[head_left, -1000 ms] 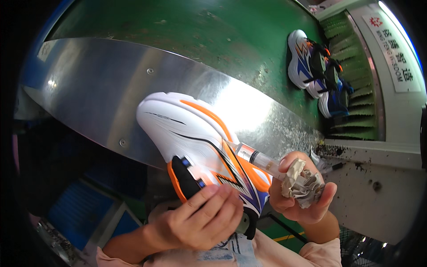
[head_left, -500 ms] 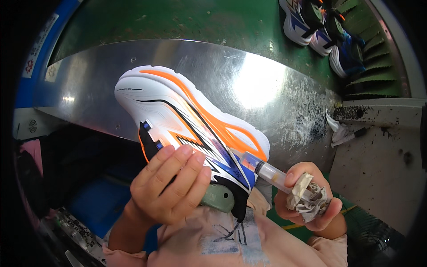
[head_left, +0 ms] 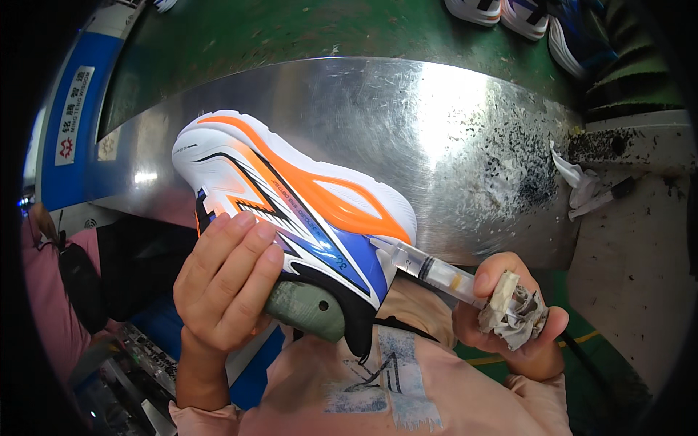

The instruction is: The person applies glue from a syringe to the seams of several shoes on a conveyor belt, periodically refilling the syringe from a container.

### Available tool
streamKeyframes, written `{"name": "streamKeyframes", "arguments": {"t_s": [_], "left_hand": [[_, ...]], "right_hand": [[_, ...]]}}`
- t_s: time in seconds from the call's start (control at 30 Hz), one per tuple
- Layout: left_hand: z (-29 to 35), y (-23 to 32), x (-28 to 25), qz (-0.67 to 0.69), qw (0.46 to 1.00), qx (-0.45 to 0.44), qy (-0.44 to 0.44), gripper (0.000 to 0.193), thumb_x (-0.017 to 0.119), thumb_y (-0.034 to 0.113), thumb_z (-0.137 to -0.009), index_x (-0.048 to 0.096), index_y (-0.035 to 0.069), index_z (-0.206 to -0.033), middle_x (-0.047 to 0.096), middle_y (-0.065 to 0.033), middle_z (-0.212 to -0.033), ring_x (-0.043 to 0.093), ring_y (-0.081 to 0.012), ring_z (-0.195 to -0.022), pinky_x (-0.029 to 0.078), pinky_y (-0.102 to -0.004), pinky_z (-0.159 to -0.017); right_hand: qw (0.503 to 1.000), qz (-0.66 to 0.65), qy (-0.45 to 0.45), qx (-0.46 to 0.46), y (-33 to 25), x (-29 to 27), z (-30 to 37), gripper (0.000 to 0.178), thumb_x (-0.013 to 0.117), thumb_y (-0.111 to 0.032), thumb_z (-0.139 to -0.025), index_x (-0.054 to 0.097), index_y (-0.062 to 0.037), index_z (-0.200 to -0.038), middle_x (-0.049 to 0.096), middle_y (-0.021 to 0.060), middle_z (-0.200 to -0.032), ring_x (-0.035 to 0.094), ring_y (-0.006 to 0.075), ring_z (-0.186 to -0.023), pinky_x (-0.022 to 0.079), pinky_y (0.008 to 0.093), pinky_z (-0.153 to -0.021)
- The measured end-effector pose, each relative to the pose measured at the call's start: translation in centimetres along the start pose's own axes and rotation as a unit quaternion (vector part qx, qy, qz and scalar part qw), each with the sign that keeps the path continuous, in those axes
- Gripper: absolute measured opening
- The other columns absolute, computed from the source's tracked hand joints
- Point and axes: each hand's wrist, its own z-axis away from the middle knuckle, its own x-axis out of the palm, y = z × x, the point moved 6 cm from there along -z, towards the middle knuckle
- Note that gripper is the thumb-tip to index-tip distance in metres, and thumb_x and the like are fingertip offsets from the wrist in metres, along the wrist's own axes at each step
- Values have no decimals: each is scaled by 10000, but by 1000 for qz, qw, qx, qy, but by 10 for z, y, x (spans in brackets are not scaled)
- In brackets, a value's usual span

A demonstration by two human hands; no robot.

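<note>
A white sports shoe (head_left: 291, 167) with orange and blue parts lies on its side in the air, toe to the upper left. A green shoe last (head_left: 309, 309) fills its opening. My left hand (head_left: 229, 283) grips the upper near the laces, fingers laid over its side. In my right hand (head_left: 509, 312) is a clear syringe (head_left: 443, 275). Its nozzle meets the heel area where the blue upper borders the orange sole edge; whether it touches I cannot tell. Crumpled greyish wrapping (head_left: 516, 320) sits around the syringe's rear end, within my right fingers.
Beyond the shoe runs a curved metal plate (head_left: 327, 94), worn and stained at right. Behind it is a green surface (head_left: 240, 43) with several shoes (head_left: 527, 18) at the far right. A white tissue (head_left: 574, 174) and a clear tube (head_left: 600, 200) lie at right. Another person's pink clothing (head_left: 54, 291) shows at left.
In the picture the shoe and my left hand have shifted left, and the shoe's side is turned more into view. The syringe nozzle stays by the heel. More of the person at left shows.
</note>
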Motion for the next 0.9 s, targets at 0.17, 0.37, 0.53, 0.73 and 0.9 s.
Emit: {"name": "streamKeyframes", "arguments": {"t_s": [0.17, 0.37, 0.53, 0.73, 0.9], "left_hand": [[-15, 0, 0, 11, 1000, 3, -26, 273, 623, 176, -840, 633, -12, -1036, 672, -171, -1023, 648, -348, -977, 521, -446, -884], [-32, -2, 3, -4, 998, 18, -56, 368, 684, 194, -764, 628, -32, -1048, 669, -188, -1026, 648, -361, -980, 514, -444, -893], [-47, -4, 7, 10, 996, 31, -83, 475, 719, 84, -634, 618, -41, -1082, 654, -201, -1055, 642, -363, -1011, 496, -446, -918], [-73, -11, 12, 23, 988, 78, -130, 547, 738, 35, -547, 613, -40, -1074, 642, -206, -1057, 642, -354, -998, 513, -395, -872], [-101, -13, 21, 42, 963, 195, -182, 699, 846, 216, -521, 604, 19, -1146, 630, -167, -991, 646, -320, -876, 527, -373, -743]], "right_hand": [[1000, -21, -1, -1, 2, -15, 1, 1042, 617, -752, -663, 387, 86, -1236, 565, 74, -885, 530, 88, -761, 430, 209, -652], [998, -52, -21, -3, 6, -21, 6, 1026, 604, -749, -683, 366, 53, -1276, 557, 73, -947, 528, 86, -804, 431, 205, -670], [999, -27, -20, -34, 7, -24, 7, 1012, 552, -751, -728, 341, 49, -1312, 540, 66, -987, 514, 83, -852, 434, 231, -739], [995, -56, 0, -87, 12, -24, 5, 979, 521, -746, -770, 334, 43, -1319, 513, 61, -987, 485, 78, -828, 418, 224, -714], [988, -79, 25, -128, 15, -26, 5, 955, 465, -765, -786, 322, 22, -1307, 473, 32, -806, 379, 51, -648, 311, 199, -554]]}}
